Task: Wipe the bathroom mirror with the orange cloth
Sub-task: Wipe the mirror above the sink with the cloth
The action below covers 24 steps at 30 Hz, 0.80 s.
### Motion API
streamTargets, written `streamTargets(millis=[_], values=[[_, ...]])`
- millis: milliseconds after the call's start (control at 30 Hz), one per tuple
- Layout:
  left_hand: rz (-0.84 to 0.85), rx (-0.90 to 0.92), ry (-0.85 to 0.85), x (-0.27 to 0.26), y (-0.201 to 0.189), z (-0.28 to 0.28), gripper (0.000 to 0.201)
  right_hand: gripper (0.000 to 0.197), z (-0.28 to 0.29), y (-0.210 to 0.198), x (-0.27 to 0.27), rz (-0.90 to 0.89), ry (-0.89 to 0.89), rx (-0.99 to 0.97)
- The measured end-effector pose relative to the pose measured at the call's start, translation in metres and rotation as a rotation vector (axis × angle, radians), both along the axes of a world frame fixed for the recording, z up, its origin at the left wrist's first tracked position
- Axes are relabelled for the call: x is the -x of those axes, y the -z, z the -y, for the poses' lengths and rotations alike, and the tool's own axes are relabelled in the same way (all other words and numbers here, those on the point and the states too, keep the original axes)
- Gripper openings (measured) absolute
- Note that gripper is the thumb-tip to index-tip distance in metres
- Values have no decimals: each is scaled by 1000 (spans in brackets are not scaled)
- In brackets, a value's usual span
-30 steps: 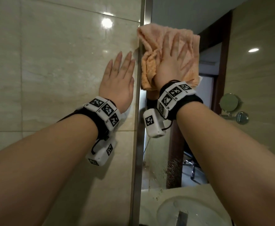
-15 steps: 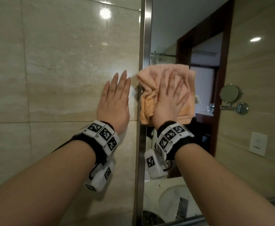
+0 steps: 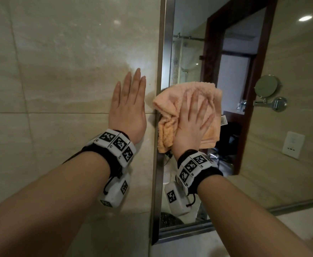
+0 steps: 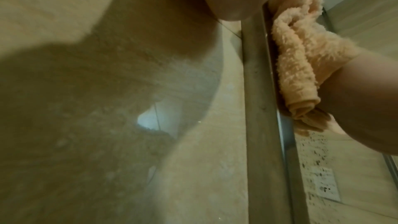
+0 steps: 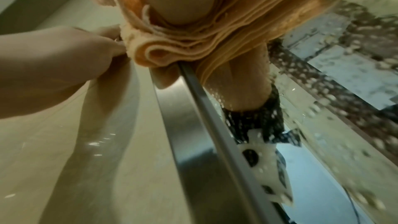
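Observation:
The orange cloth (image 3: 172, 106) lies bunched against the mirror (image 3: 192, 52) by its steel left frame (image 3: 161, 112). My right hand (image 3: 191, 117) presses flat on the cloth with fingers spread and straight. My left hand (image 3: 128, 106) lies flat on the beige wall tile (image 3: 59, 71) just left of the frame, fingers straight and together. In the left wrist view the cloth (image 4: 301, 60) hangs over the frame edge (image 4: 260, 108). The right wrist view shows the folded cloth (image 5: 176, 40) under my palm, and water drops on the glass (image 5: 344, 91).
The mirror reflects a dark wooden door frame (image 3: 252, 89), a round wall-mounted shaving mirror (image 3: 268, 86) and a white socket (image 3: 293, 147). The mirror's lower frame (image 3: 189, 232) meets a pale counter below. Tile wall fills the left side.
My right hand has slid the cloth down the mirror along the left frame, from near the top to mid height. The left hand stays flat on the tile.

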State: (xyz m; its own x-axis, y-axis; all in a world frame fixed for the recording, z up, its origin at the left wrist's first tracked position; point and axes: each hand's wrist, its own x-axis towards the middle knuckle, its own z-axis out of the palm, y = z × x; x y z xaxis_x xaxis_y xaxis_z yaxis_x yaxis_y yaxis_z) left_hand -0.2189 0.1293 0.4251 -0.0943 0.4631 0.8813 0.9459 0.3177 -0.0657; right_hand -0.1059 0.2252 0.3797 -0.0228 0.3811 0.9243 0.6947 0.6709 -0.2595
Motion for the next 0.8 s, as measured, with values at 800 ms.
streamTargets(millis=[800], values=[[33, 195, -3, 0, 73, 34, 60, 71, 37, 85, -11, 154, 21, 304]])
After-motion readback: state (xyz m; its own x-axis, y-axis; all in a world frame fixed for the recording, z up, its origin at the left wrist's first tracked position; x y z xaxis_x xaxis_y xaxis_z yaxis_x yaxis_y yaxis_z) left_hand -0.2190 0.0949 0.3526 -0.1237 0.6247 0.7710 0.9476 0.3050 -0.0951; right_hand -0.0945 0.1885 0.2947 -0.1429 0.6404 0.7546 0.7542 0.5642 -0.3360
